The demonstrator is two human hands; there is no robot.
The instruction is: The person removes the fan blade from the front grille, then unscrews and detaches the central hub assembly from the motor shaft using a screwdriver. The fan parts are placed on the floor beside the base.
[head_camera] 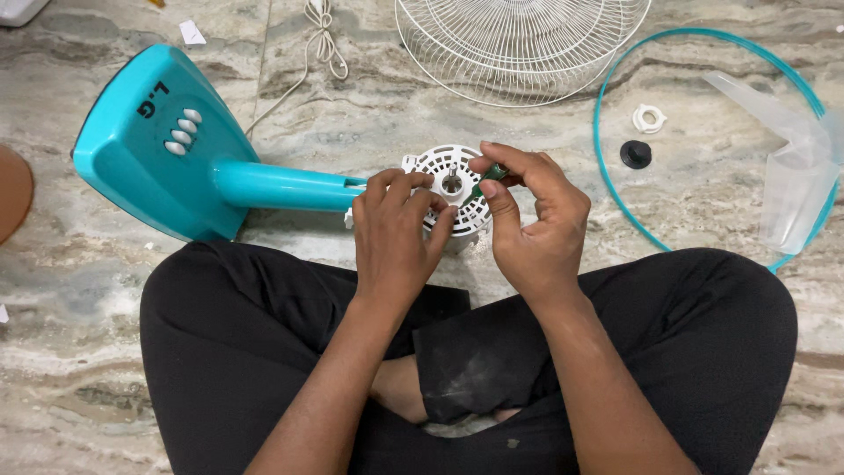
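Marbled stone floor [369, 114] fills the view, seen from above a person sitting cross-legged in black trousers. One teal pedestal fan [167, 145] lies on its side, its white motor housing [453, 189] in front of the knees. Left hand [396, 233] curls over the housing's near edge, fingers pressed together, steadying it. Right hand [532, 215] pinches a small green-handled screwdriver [488, 179] at the housing's face — seemingly working a screw, which calls for a steady hold. Nearby: one white wire grille [519, 44], one teal ring [615, 185], one clear blade [791, 167], one white nut [649, 118], one black cap [636, 154].
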